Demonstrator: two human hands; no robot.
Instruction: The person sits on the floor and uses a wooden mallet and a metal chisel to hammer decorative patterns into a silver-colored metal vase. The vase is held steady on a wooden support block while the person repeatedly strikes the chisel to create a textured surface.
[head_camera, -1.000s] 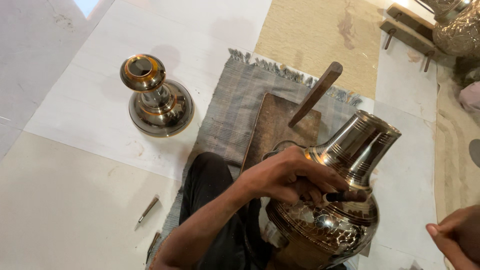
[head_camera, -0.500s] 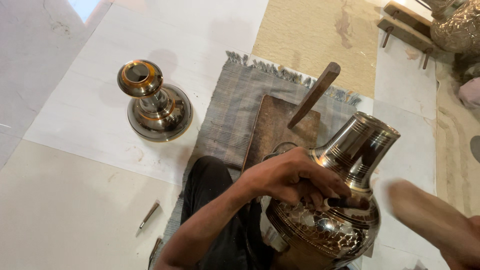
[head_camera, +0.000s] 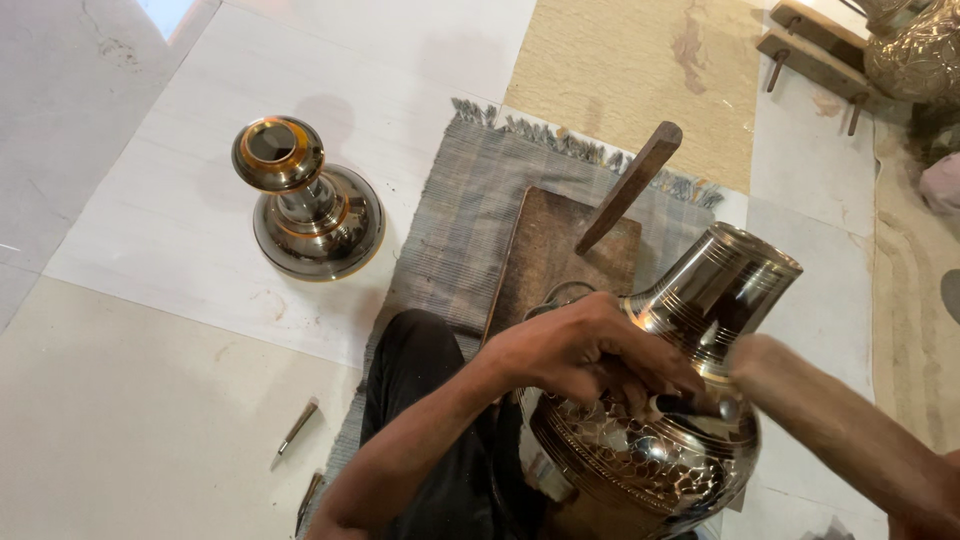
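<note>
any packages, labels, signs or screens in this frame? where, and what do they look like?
None in view. Only metalwork and tools: the engraved brass vase under the left hand, a brass stand on the floor, a wooden board on the grey mat.

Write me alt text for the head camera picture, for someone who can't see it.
Seen from above, a person's left hand presses on the shoulder of an engraved metal vase in their lap, while the blurred right hand meets it. A wooden board lies on a grey mat, and a metal stand sits on the floor.
</note>
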